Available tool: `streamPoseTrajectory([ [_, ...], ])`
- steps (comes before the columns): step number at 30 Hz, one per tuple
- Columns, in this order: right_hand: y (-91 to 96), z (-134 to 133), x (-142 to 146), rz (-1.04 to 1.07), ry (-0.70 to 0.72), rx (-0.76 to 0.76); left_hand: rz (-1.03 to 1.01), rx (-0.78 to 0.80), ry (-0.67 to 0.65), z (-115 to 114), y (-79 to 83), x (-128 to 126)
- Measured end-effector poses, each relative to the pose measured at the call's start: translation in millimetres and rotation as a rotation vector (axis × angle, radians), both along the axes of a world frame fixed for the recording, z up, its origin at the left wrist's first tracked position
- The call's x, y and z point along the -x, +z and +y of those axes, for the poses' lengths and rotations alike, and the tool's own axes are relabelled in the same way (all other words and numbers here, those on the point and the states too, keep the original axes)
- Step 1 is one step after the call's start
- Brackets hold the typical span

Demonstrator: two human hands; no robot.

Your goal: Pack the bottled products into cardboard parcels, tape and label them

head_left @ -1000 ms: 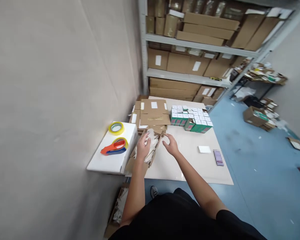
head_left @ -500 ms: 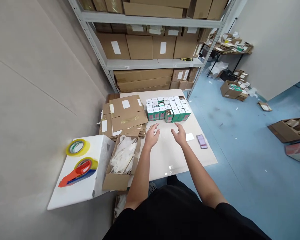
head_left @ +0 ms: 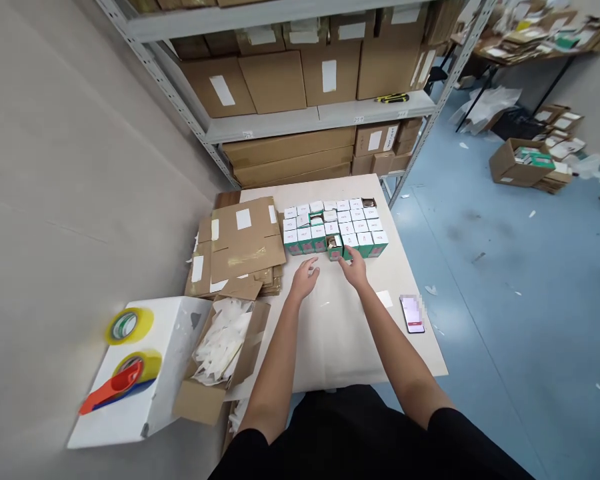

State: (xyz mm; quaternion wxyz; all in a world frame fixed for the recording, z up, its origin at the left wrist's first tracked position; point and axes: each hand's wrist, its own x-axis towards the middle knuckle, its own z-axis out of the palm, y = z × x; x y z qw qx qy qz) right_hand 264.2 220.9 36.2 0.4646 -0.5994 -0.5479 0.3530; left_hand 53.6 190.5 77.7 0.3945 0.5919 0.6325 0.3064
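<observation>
fingers (head_left: pixel 349 251) near boxes (head_left: pixel 347 228), print (head_left: pixel 361 225) illegible

Bright, even light from an unseen source falls on the bench (head_left: pixel 340 340); the wall (head_left: pixel 80 167) is greyer. The wide lens splays the shelf (head_left: pixel 280 122) uprights outward. Blur softens the clutter (head_left: pixel 523 52) at upper right; pixelation covers part of the phone (head_left: pixel 411 315).

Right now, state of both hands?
Left hand: open, nothing held.
Right hand: open, fingers close to the green-and-white boxes; contact unclear.
</observation>
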Motion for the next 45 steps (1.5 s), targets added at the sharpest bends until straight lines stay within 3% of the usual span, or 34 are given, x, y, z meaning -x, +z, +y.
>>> streamPoseTrajectory([
  [5, -37.8, 42.0, -12.3, 0.004, 0.03, 0.115, 0.055, 0.094, -0.016, 59.3, -39.2, -31.0],
  [11, -69.9, 60.0, -17.1, -0.01, 0.066, 0.187, 0.198, 0.194, -0.046, 113.7, -90.1, -63.9],
  [15, -81.3, 65.0, -19.5, 0.004, 0.093, 0.263, 0.233, 0.228, -0.017, 119.2, -112.3, -62.3],
  [20, -98.4, 82.8, -2.4, 0.028, 0.17, 0.311, 0.197, 0.175, 0.048, 108.5, -124.4, -39.1],
  [26, -119.3, 100.1, 30.5, -0.035, 0.179, 0.236, -0.148, 0.16, 0.129, 103.6, -138.7, -34.2],
  [30, -127.1, 94.9, 35.3, -0.04, 0.069, 0.224, -0.316, 0.109, 0.244, 96.5, -143.2, -42.4],
  [36, -127.2, 70.3, 34.0, 0.002, 0.024, 0.135, -0.245, 0.049, 0.418, 77.1, -137.9, -48.0],
  [45, -74.1, 11.9, 62.8, 0.057, 0.08, 0.138, -0.207, -0.034, 0.382, 17.1, -98.0, -7.9],
])
